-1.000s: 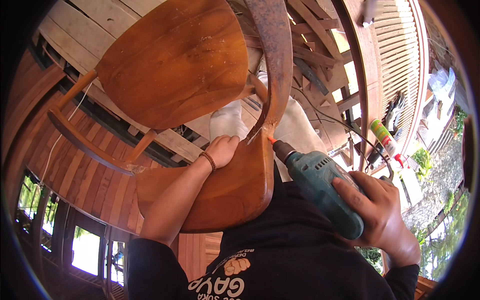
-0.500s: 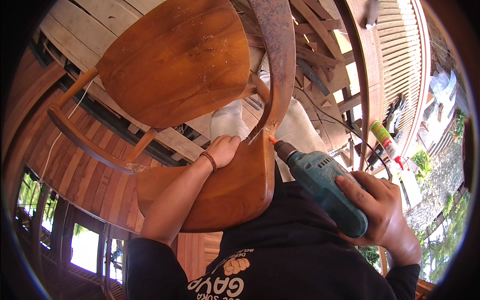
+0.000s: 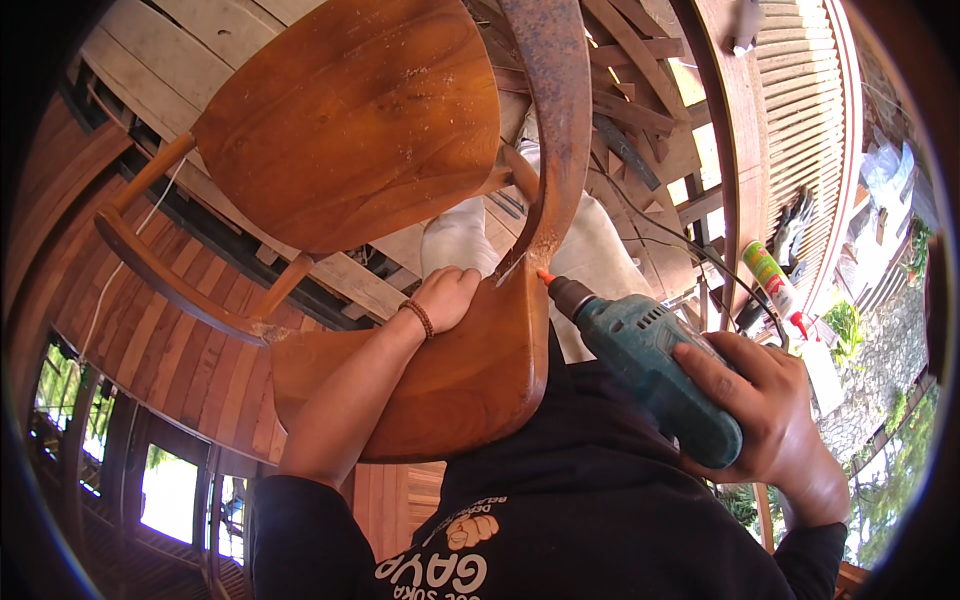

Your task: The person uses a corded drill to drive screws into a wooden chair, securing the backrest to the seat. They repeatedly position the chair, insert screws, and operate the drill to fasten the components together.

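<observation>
Head view: drill (image 3: 655, 370), right of chair (image 3: 360, 150), long axis slanting, orange bit (image 3: 545, 278) pointing up-left at chair; right hand (image 3: 760, 410) clamped round drill; left hand (image 3: 450, 300) clamped over chair.

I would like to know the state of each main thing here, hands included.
Brown wooden chair with curved backrest: seat pale-specked, two joints showing pale patches
Blue-green power drill with orange tip: held, tip at one joint; running or not, unclear
Right hand: wrapped around the drill
Left hand: closed over the chair's edge
Brown beaded bracelet: worn on left wrist
Translucent plastic sheeting: crumpled
</observation>
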Demonstrator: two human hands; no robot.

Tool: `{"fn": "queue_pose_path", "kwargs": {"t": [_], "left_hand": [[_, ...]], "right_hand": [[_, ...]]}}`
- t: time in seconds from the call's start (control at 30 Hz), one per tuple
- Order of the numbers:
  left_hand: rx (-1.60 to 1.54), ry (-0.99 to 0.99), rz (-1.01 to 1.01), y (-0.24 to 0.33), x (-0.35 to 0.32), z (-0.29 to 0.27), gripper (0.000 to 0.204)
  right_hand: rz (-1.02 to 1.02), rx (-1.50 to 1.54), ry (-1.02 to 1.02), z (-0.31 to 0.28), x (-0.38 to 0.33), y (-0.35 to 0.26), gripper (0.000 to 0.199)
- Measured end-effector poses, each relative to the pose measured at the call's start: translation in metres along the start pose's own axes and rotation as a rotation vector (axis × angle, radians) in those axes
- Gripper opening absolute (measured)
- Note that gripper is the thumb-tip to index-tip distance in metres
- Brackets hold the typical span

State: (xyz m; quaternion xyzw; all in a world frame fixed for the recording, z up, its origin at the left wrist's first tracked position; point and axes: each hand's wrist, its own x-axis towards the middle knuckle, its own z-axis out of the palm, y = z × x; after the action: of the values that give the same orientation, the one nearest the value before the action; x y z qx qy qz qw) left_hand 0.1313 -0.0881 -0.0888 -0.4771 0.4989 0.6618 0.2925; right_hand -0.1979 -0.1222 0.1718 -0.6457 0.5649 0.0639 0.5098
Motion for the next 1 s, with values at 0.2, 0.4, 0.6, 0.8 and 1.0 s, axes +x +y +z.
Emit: {"fn": "queue_pose_path", "kwargs": {"t": [0.2,0.4,0.6,0.8,1.0], "left_hand": [[0.025,0.010,0.023,0.0047,-0.0025,-0.0019,0.054],[0.007,-0.004,-0.011,0.0064,-0.0026,-0.0024,0.054],[0.016,-0.001,-0.014,0.0058,-0.0020,-0.0023,0.056],[0.020,0.015,-0.024,0.0064,-0.0018,-0.0011,0.056],[0.003,-0.012,-0.022,0.0020,0.0013,-0.0004,0.056]], "right_hand": [[-0.009,-0.019,-0.008,-0.0023,0.0026,-0.0008,0.072],[-0.026,-0.027,-0.014,-0.0014,0.0029,-0.0018,0.072],[-0.038,-0.043,-0.012,-0.0019,0.0037,-0.0024,0.070],[-0.046,-0.042,-0.003,-0.0021,0.0052,-0.0015,0.070],[-0.050,-0.047,-0.008,-0.0028,0.0060,-0.0020,0.069]]}}
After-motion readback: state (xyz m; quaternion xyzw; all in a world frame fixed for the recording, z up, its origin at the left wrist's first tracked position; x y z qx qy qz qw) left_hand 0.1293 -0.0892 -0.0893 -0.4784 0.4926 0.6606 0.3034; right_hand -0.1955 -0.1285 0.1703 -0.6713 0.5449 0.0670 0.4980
